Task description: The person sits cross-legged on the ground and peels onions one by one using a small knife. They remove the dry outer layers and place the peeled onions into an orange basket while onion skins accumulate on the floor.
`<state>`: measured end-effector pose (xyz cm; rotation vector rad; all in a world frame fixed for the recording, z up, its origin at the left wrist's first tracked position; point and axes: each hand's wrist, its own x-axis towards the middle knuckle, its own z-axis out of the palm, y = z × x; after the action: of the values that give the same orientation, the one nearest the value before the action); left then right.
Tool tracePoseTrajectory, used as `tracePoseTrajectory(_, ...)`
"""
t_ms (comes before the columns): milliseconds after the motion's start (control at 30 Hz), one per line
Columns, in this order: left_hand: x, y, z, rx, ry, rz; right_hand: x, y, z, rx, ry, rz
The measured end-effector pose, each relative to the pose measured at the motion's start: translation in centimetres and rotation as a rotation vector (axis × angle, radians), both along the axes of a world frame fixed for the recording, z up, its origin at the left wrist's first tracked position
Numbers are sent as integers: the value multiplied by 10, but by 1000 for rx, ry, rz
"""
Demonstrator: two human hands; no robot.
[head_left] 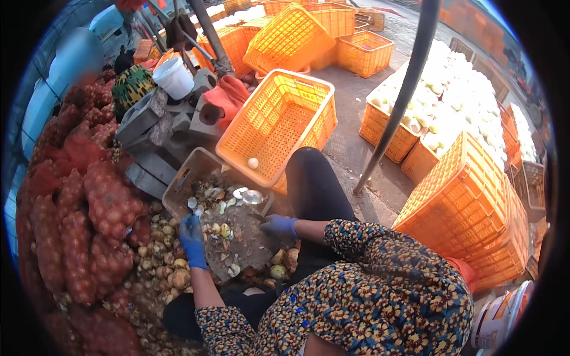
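Observation:
My left hand, in a blue glove, is over the left edge of a dirty board strewn with onion skins and trimmings; whether it holds anything is hidden. At the board's right side my right hand, also blue-gloved, is closed around a knife whose dark blade points left. Beyond the board, a grey plastic crate contains peelings. One peeled onion lies in an orange plastic crate beside my knee. Loose unpeeled onions are heaped left of my left forearm.
Red mesh sacks of onions pile up at left, beside concrete blocks and a white bucket. A metal pole stands at right, before crates of peeled onions. Stacked orange crates stand near my right side.

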<state>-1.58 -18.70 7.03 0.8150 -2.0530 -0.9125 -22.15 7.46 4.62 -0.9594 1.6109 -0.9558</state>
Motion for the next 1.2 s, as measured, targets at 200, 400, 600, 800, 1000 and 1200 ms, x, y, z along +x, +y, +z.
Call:
tracePoseTrajectory(200,61,36,15,310,326,262,27,11,38,115,-52,279)
tracePoseTrajectory(400,213,10,-80,531,256,847,7,-54,24,-51,260,568)
tracePoseTrajectory(600,182,2,-53,534,-731,961,-26,-75,39,-34,3,-122)
tracePoseTrajectory(800,176,-55,-61,487,-1169,616,-9,-57,23,28,-53,111)
tracePoseTrajectory(1000,241,-109,-150,399,-654,237,-10,-64,19,-67,130,221)
tracePoseTrajectory(1200,240,-99,-143,761,-256,858,1,-70,20,-149,164,123)
